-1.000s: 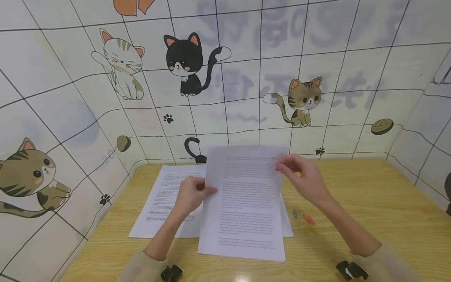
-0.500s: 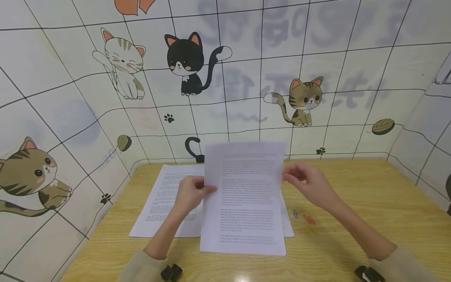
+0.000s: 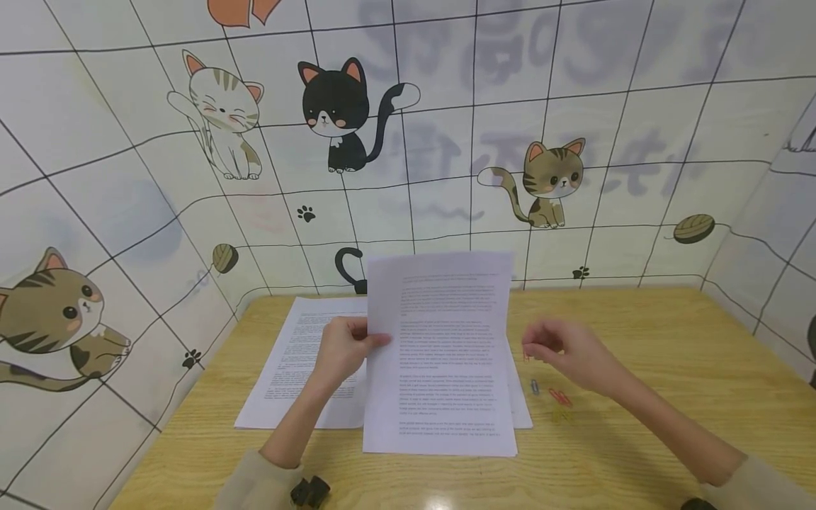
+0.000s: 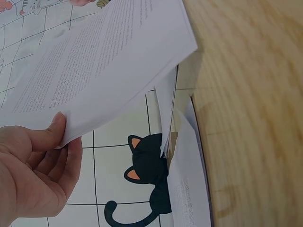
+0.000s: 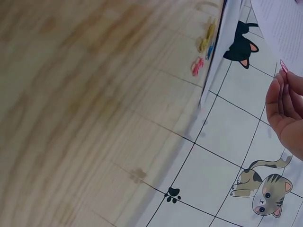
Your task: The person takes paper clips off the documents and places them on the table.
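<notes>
My left hand (image 3: 344,350) pinches the left edge of a few printed sheets (image 3: 440,354), thumb in front and fingers behind. The sheets stand nearly upright over the table, and the left wrist view shows the thumb (image 4: 57,124) on the margin. To their right, my right hand (image 3: 567,354) pinches a small pink paper clip (image 5: 283,66) between thumb and fingertips, apart from the paper. Below that hand lie a blue paper clip (image 3: 535,387), red paper clips (image 3: 560,397) and yellow paper clips (image 3: 561,415).
More printed pages (image 3: 287,375) lie flat on the wooden table (image 3: 688,368) at the left, partly hidden behind the held sheets. A tiled wall with cartoon cats (image 3: 553,184) rises along the table's back edge.
My right hand has moved from the sheets' upper right edge down and to the right, with the pink paper clip in its fingertips. The sheets have shifted slightly up and left.
</notes>
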Demonstrator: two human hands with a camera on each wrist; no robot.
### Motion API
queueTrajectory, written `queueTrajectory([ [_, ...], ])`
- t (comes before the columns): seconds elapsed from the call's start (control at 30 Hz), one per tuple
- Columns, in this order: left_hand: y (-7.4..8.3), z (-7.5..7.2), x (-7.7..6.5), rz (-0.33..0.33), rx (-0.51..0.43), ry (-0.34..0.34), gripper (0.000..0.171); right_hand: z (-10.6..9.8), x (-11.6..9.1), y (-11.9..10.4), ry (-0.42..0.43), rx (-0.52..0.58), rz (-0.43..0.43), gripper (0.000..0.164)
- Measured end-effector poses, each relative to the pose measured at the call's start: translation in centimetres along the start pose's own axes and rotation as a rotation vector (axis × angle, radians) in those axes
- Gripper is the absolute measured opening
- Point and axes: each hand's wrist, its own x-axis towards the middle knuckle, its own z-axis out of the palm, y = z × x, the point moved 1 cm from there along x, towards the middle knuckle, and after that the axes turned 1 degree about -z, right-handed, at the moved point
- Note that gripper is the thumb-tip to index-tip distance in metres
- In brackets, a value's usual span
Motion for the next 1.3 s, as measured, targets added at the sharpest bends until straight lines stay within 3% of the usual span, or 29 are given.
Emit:
queueTrajectory([
  [0.23,0.0,0.0,0.0,0.013,0.005,-0.001,0.016,0.0,-1.1,0.8,-0.139,0.065,0.028,0.005],
  [0.67,0.0,0.2,-0.1,0.045,0.007,0.000,0.015,0.5,-2.4,2.2,-0.315,0.113,0.086,0.006],
  [0.87,-0.1,0.2,0.0,0.041,0.018,0.003,0.014,1.0,-2.7,2.7,-0.338,0.052,0.051,0.007],
  [1.3,0.1,0.1,-0.1,0.004,0.012,-0.002,0.017,1.3,-2.6,3.2,-0.373,0.089,0.022,0.007],
])
